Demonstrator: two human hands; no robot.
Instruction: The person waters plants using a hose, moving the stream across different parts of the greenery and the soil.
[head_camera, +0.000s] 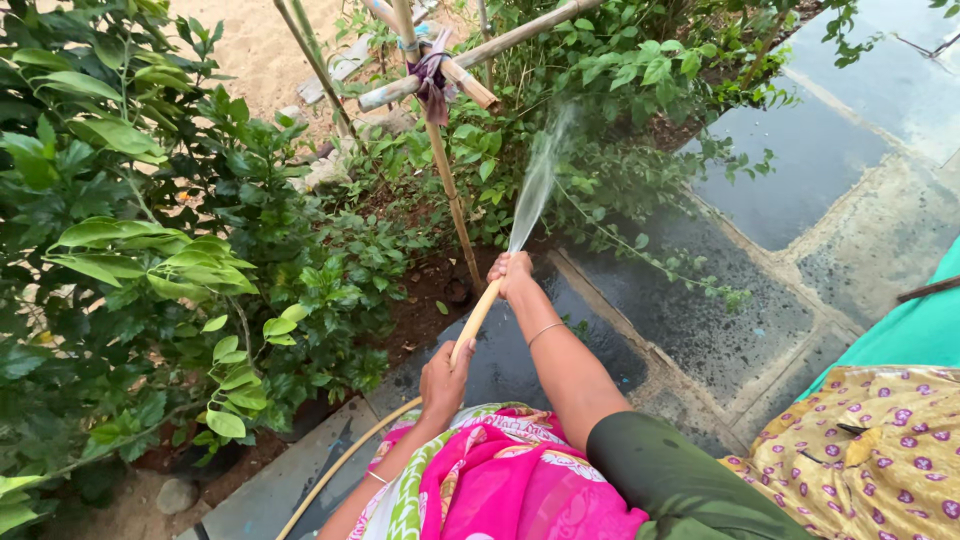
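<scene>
Above a bright pink-and-green patterned cloth (505, 480), both hands grip a tan rubber hose (470, 325), left hand (443, 383) wrapped mid-length, right hand (511, 272) pinching its nozzle, spraying half-soaked green shrubs (560, 130); paving (800, 160) already wet.

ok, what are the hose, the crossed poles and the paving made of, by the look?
Hose: pale yellow, smooth, bends along its run, so likely flexible plastic or rubber. Poles: tan, jointed canes lashed with cloth, look like bamboo. Paving: grey slabs with pale joints, wet and glossy; stone or concrete, cannot tell which.
</scene>
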